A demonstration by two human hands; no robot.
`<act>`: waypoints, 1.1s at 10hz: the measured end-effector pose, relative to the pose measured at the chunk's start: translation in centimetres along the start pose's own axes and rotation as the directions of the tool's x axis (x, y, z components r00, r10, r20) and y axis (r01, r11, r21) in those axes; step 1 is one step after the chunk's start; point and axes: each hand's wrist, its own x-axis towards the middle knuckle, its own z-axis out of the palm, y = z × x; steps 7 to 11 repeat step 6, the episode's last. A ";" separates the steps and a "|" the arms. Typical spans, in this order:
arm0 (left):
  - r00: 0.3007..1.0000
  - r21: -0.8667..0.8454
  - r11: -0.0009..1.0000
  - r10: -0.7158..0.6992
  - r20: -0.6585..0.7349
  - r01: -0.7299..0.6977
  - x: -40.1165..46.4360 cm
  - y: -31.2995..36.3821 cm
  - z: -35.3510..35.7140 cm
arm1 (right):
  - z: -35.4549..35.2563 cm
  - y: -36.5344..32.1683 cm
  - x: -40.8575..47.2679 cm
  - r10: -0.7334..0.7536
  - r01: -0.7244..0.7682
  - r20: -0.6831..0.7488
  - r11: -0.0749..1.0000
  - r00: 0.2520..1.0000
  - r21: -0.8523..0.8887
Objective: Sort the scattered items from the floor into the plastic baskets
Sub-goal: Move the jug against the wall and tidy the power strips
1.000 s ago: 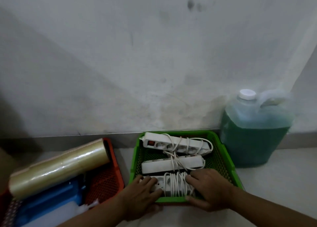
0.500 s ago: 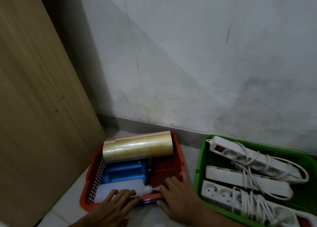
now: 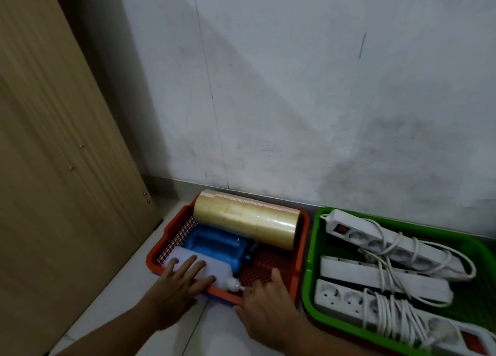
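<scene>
item 1: red perforated plastic basket (image 3: 302,237), on the pale tiled floor (image 3: 112,288) against the grey wall (image 3: 295,100), beside a tan wooden panel (image 3: 53,140). it holds a long stack of clear-brown packing tape rolls (image 3: 245,222) lying across the far end, a blue moulded plastic piece (image 3: 214,248) below it, and a translucent white squeeze bottle (image 3: 212,268) laid along the near rim with its nozzle pointing right.

item 2: your left hand (image 3: 177,288), fingers spread flat and not curled, resting on the white bottle; likely pressing it down so it sits inside the rim.

item 3: your right hand (image 3: 265,304), palm down over the near rim, fingers loosely extended near the nozzle, thumb raised over the mesh; you appear to steady the basket. whether it grips the rim cannot be told.

item 4: green plastic basket (image 3: 316,221), just right of the red one, holding three white power strips (image 3: 383,275) with wound cords, laid side by side to fit.

not determinable: the blue piece's identity; a dark blue edge under the red basket's near rim; the nearest strip, cut off at the frame's corner; any items left on the floor outside view.
</scene>
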 end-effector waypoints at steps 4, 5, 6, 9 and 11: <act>0.999 -0.005 0.999 -0.037 0.013 0.037 2.5 1.0 0.2 | 1.0 3.4 0.0 0.002 -0.019 -0.098 0.984 0.995 -0.177; 1.000 -0.110 0.993 -0.031 -0.007 0.030 2.7 1.0 0.8 | -0.2 3.4 -0.6 0.039 -0.049 -0.062 0.987 0.997 -0.156; 0.995 -0.101 0.995 0.001 0.104 0.009 3.0 0.4 0.5 | -1.1 3.0 -0.4 0.072 -0.074 0.066 0.997 0.995 0.031; 0.995 -0.101 0.995 0.001 0.104 0.009 3.0 0.4 0.5 | -1.1 3.0 -0.4 0.072 -0.074 0.066 0.997 0.995 0.031; 0.995 -0.101 0.995 0.001 0.104 0.009 3.0 0.4 0.5 | -1.1 3.0 -0.4 0.072 -0.074 0.066 0.997 0.995 0.031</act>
